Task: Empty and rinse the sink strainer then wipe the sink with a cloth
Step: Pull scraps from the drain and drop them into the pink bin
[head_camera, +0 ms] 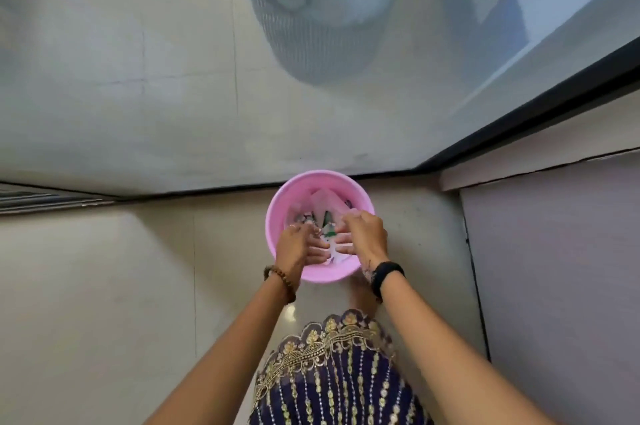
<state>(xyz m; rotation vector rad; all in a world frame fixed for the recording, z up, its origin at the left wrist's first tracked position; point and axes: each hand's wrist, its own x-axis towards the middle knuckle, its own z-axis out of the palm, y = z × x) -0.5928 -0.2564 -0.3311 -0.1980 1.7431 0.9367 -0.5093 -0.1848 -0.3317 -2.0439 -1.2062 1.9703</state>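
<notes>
Pink plastic frames the action: both hands reach down into a round bin (320, 182) that stands on the floor (104, 286) against a dark threshold strip (381, 175). Left hand (294, 244) and right hand (363, 239) meet over the middle of the bin, fingers curled inward toward each other. Whether either grip closes on something cannot be told, since the fingertips overlap the litter below. The sink strainer cannot be made out; it may lie hidden between the fingers, or be elsewhere. Paper and wrapper scraps (327, 213), white with green and dark print, line the bin. A bead bracelet (280, 280) circles the left wrist and a black band (386, 274) the right. An embroidered purple garment (329, 372) hangs below, and a pale cabinet side (554, 268) stands to the right.

Judged step: emptying the strainer. To do it well, keep the hands low and centred inside the rim so that debris falls on the scraps and not the floor; tap or shake gently, then check the mesh before rinsing.
</notes>
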